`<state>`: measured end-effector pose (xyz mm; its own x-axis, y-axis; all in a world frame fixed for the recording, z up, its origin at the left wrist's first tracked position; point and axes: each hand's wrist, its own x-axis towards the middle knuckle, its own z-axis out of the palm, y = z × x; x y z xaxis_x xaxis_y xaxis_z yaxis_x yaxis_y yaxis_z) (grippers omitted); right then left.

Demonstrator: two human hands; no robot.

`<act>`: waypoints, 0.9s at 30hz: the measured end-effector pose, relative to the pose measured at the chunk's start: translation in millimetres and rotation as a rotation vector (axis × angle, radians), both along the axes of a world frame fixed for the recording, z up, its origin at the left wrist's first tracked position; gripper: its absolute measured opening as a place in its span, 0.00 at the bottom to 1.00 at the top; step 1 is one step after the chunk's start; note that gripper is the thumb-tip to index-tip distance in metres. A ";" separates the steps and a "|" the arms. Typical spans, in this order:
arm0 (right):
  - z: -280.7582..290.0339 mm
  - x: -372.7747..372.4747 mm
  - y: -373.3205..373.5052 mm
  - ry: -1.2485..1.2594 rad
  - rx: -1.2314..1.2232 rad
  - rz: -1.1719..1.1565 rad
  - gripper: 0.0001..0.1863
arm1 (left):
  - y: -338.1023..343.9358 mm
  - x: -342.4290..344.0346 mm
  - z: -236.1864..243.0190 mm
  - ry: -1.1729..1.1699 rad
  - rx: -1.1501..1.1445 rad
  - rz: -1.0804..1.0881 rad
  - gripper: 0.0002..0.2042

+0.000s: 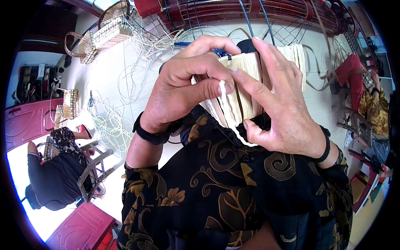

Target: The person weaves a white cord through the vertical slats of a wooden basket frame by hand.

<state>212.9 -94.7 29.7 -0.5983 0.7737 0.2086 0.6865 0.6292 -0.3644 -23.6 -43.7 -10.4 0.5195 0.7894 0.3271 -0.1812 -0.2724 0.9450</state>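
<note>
A pale woven strip basket (251, 104) is in front of my chest, its side made of many flat cream strips. My left hand (183, 79) is over its left part, thumb and index finger pinched on a white cord (231, 115). The cord runs down the basket's near side and its lower end trails toward my shirt. My right hand (283, 100) is spread over the basket's right part. Its index fingertip comes close to the left fingers, and its thumb lies near the lower stretch of cord. The left hand hides part of the basket.
Loose coils of pale cane (109, 125) lie on the tiled floor to the left. Finished-looking baskets (111, 34) stand at the far left. A dark red slatted bench (200, 16) is ahead. Seated people are at left (60, 171) and right (375, 106).
</note>
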 end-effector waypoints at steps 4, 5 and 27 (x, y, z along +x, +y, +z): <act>2.2 -0.4 3.2 -0.003 -0.019 0.029 0.45 | -0.2 0.5 -1.3 -0.013 0.009 0.017 0.08; 2.4 0.4 3.9 -0.010 -0.013 0.033 0.45 | -0.3 0.8 -2.6 -0.020 0.018 0.030 0.08; 18.6 -7.3 20.8 0.210 -0.061 0.147 0.17 | -3.9 6.2 4.1 0.129 0.126 0.162 0.06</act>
<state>205.5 -73.9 48.4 -0.6533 0.6968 0.2960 0.4948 0.6889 -0.5297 -17.4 -47.6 -6.3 0.4334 0.8228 0.3675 -0.0053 -0.4055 0.9141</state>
